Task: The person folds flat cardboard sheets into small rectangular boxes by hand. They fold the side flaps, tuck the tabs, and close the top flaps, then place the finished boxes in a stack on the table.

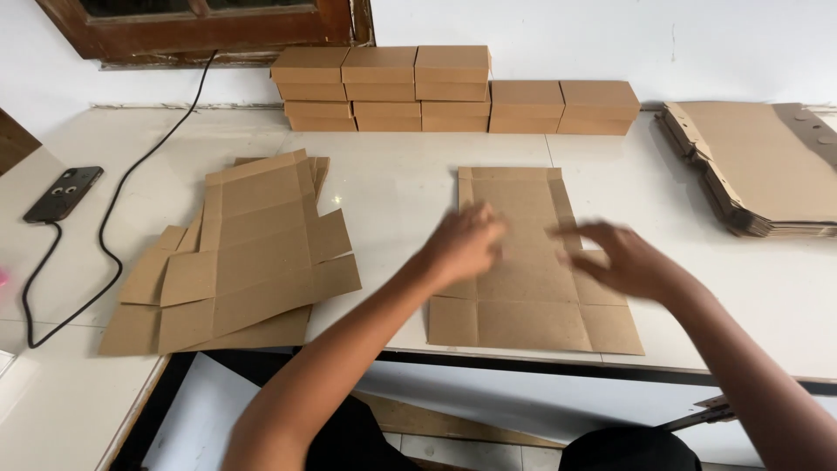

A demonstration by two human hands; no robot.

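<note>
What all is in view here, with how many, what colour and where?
flat box blank: one, brown, front centre of table, under both hands
pile of flat blanks: one pile, brown, left of centre
stack of flat cardboard: one stack, brown, far right
folded boxes: eight, brown, stacked along the back wall
phone: one, black, far left, cable plugged in
cable: one, black, running from window to phone
table: one, white
left hand: one, over the blank, blurred
right hand: one, over the blank's right side, blurred
</note>
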